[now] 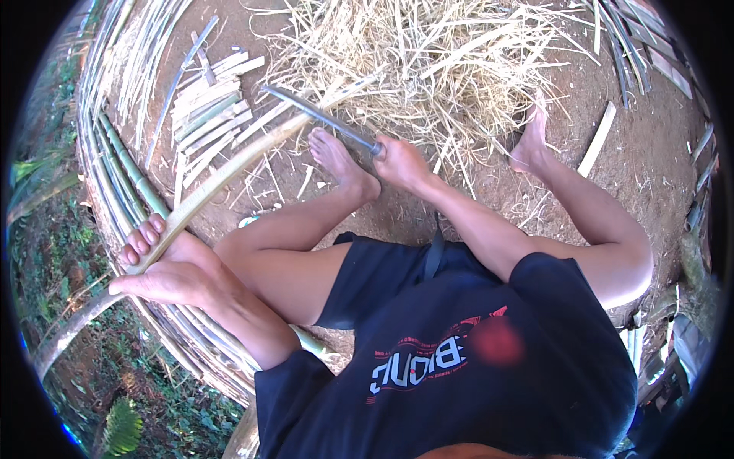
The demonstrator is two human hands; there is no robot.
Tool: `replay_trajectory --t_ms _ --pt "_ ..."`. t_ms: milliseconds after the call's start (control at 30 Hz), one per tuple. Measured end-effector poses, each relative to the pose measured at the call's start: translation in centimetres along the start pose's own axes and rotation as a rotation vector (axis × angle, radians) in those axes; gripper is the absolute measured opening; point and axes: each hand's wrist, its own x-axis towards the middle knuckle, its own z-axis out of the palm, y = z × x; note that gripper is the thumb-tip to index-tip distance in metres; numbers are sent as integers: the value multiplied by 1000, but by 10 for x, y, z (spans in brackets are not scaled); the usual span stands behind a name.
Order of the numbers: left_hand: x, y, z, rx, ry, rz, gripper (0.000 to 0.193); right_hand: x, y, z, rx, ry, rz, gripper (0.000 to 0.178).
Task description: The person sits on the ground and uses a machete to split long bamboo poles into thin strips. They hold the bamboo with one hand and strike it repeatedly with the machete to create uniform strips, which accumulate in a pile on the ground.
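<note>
My left hand (pixel 180 268), palm turned up, has its fingers curled around the lower end of a long pale bamboo strip (pixel 222 174). The strip slants up and to the right, past my bare foot, toward the pile of shavings. In my right hand (pixel 403 164) is the handle of a long, narrow-bladed knife (pixel 329 121). Its blade points up and to the left and crosses the strip near the strip's far part. I cannot tell whether the edge bites into the bamboo.
A heap of pale shavings (pixel 428 69) covers the ground ahead. Cut bamboo pieces (pixel 210 115) lie stacked at left, beside long green poles (pixel 130 164) edging the dirt. One loose slat (pixel 598 139) lies right of my other foot. Greenery borders the far left.
</note>
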Motion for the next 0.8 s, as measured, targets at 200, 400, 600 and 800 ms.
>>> replay_trajectory --t_ms 200,400,600,800 --pt "-6 -7 10 -79 -15 -11 62 -21 6 -6 -124 70 -190 18" --pt "7 -14 -1 -7 51 -2 62 -22 -5 -11 -64 24 -26 22" --pt "3 -8 -3 -14 25 -24 62 14 36 5 -79 140 29 17" --pt "-2 -2 6 -10 37 10 62 -7 15 -13 -119 -120 -37 17"
